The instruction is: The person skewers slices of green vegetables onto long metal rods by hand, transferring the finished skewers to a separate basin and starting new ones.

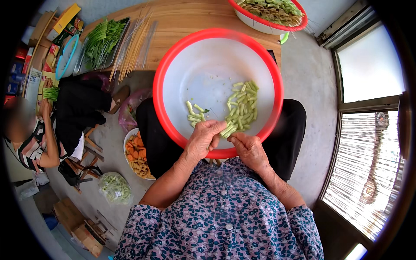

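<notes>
Between my knees is a large white plastic basin with a red rim [159, 107]. My left hand [205, 134] holds a small row of cut green bean pieces [228, 129] over the basin's near side. The thumb and forefinger of my right hand [249, 148] pinch together at the lower end of this row. Whether a skewer runs through it is hidden. A heap of loose bean pieces [245, 104] lies on the right of the basin floor, and a smaller group [194, 114] lies left, partly behind my left hand.
Bamboo skewers [131, 48] and a tray of leafy greens [102, 44] rest on the wooden table [182, 19]. Another red-rimmed basin [273, 24] stands back right. Left, a co-worker [42, 136] holds greens. A bowl of carrot slices [136, 152] and a bagged vegetable [114, 188] sit on the floor.
</notes>
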The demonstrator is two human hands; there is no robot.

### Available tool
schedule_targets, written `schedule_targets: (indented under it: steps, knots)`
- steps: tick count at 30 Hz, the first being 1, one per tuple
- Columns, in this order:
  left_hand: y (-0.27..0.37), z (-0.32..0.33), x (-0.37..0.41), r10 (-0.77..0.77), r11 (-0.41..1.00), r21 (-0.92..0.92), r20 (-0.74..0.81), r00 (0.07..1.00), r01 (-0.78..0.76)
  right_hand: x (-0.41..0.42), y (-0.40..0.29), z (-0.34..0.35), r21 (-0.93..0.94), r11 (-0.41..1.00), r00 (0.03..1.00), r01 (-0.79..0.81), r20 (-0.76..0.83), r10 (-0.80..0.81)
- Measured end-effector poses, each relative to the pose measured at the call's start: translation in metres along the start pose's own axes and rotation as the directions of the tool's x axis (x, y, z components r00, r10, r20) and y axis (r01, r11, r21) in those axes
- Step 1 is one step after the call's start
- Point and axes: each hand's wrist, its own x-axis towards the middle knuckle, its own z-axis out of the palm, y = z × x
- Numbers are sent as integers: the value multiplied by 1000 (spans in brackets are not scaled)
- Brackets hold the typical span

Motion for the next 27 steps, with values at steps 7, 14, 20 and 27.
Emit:
schedule_targets:
  steps: [7,14,20,27]
  knots:
    - [-8,-2,17,67,856,-507,-85,994,-101,6,0,-1,268,962,981,-47,-168,95]
    - [-7,30,16,274,802,-532,-75,959,-271,8,2,8,309,941,967,-136,-167,194]
    - [-8,41,7,281,858,-443,-17,959,-260,8,1,7,273,955,963,-113,-208,173]
    - [8,23,-10,175,971,161,16,984,-176,9,3,-4,262,958,945,-115,-269,187]
